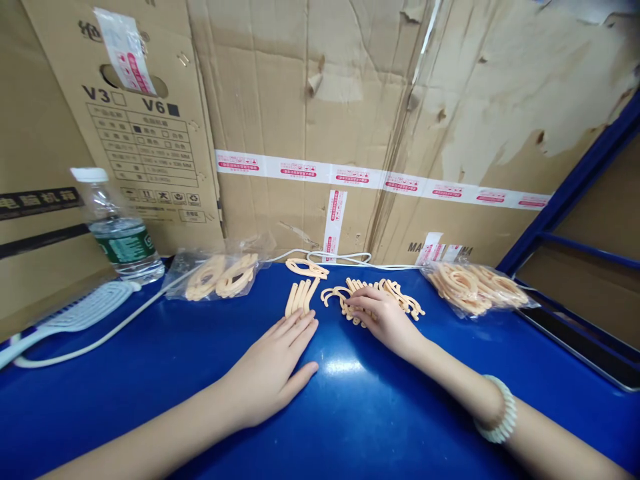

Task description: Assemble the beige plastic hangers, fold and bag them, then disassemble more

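Observation:
My left hand (273, 370) lies flat on the blue table, fingers stretched out and thumb apart. Its fingertips touch the near ends of several curved peach-coloured strips (301, 295) set side by side. Over a loose pile of similar curved pieces (400, 297), my right hand (383, 317) has its fingers bent together and pointing left. What lies between those fingertips is hidden. Just left of them is a hook-shaped piece (334, 293). Behind the row of strips rests an oval looped piece (306, 268) of the same colour.
Clear bags of peach-coloured pieces lie at left (220, 277) and right (470, 287). A water bottle (125, 240), a pale hairbrush (80, 310) and a white cable (115, 333) are on the left. Cardboard (300, 100) stands behind; a dark flat device (580, 343) lies at right.

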A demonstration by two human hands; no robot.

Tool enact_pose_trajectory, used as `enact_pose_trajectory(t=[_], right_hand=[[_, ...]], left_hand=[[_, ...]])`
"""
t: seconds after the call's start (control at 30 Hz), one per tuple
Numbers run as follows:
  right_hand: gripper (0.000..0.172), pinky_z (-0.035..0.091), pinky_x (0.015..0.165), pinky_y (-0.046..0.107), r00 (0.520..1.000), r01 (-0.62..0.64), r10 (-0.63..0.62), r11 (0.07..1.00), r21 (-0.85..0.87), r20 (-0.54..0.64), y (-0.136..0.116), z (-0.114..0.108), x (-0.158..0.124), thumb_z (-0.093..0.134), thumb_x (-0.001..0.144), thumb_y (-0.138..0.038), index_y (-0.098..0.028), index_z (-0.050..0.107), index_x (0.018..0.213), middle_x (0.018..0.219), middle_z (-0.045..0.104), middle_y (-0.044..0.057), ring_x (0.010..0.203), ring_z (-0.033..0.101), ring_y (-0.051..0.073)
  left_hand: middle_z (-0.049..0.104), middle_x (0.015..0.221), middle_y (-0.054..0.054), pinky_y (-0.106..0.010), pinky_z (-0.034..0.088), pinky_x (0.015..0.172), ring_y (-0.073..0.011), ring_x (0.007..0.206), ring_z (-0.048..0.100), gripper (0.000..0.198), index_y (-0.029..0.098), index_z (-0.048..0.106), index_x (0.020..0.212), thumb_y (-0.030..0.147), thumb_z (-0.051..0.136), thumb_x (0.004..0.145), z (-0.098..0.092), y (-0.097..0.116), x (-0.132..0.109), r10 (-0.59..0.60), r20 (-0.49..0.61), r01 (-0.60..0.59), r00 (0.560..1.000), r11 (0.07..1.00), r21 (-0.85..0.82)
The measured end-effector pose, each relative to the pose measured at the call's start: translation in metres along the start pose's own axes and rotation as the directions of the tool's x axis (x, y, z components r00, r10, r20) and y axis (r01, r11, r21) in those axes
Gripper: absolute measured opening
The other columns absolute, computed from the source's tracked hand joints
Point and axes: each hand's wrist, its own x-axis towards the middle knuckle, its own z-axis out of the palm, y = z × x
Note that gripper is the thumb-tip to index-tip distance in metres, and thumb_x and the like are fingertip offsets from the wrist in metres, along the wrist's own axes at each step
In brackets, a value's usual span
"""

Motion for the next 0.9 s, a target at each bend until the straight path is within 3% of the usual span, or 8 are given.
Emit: enact_pose_trajectory(t=[0.1,0.27,0.47,0.57,0.9], right_hand=[[0.02,0.055,0.085,0.04,0.999,0.01,-0.01,1.0,-0.02,0.038,-0.002,-0.001,0.0,0.057,0.091,-0.014,-0.017,0.069,0.107,0.105,0.069,0.013,0.099,0.066,0.024],[0.015,0.055,0.081,0.037,0.995,0.032,-0.029,0.999,-0.039,0.094,-0.005,-0.001,0.006,0.059,0.09,-0.011,-0.014,0.071,0.098,0.093,0.073,0.011,0.09,0.068,0.023],[0.017,0.054,0.08,0.035,0.99,0.053,-0.049,0.998,-0.029,0.134,-0.006,0.006,0.02,0.059,0.087,-0.006,-0.016,0.072,0.084,0.086,0.074,0.008,0.084,0.068,0.021],[0.018,0.054,0.08,0.034,0.99,0.047,-0.045,0.999,-0.011,0.134,-0.008,0.006,0.022,0.059,0.086,-0.004,-0.016,0.071,0.087,0.088,0.074,0.008,0.085,0.068,0.02],[0.019,0.054,0.083,0.039,0.998,-0.053,0.052,0.998,0.015,0.04,0.0,-0.042,0.008,0.052,0.093,-0.015,-0.017,0.068,0.101,0.098,0.071,0.01,0.093,0.065,0.022]], left_hand=[[0.03,0.155,-0.011,-0.049,0.032,0.116,-0.0292,0.143,0.029,0.059,0.017,0.037,0.148,0.049,0.038,0.099,0.001,0.0,0.0,0.001,-0.002,-0.001,1.0,1.0,0.003],[0.028,0.156,-0.012,-0.051,0.03,0.117,-0.0295,0.144,0.026,0.06,0.014,0.035,0.149,0.048,0.036,0.099,-0.002,0.001,0.0,-0.012,0.046,0.011,0.999,1.0,0.016],[0.029,0.155,-0.013,-0.049,0.031,0.116,-0.0293,0.144,0.027,0.06,0.014,0.038,0.148,0.048,0.039,0.099,-0.002,0.001,0.0,-0.005,0.001,0.005,1.0,1.0,-0.006],[0.03,0.155,-0.013,-0.048,0.031,0.116,-0.029,0.143,0.027,0.059,0.015,0.038,0.147,0.047,0.041,0.098,-0.002,0.002,0.0,-0.006,-0.006,0.006,1.0,1.0,-0.021],[0.032,0.155,-0.011,-0.051,0.031,0.116,-0.0288,0.144,0.026,0.057,0.017,0.037,0.148,0.045,0.042,0.098,-0.007,0.003,-0.001,0.0,0.014,0.0,1.0,1.0,-0.027]])
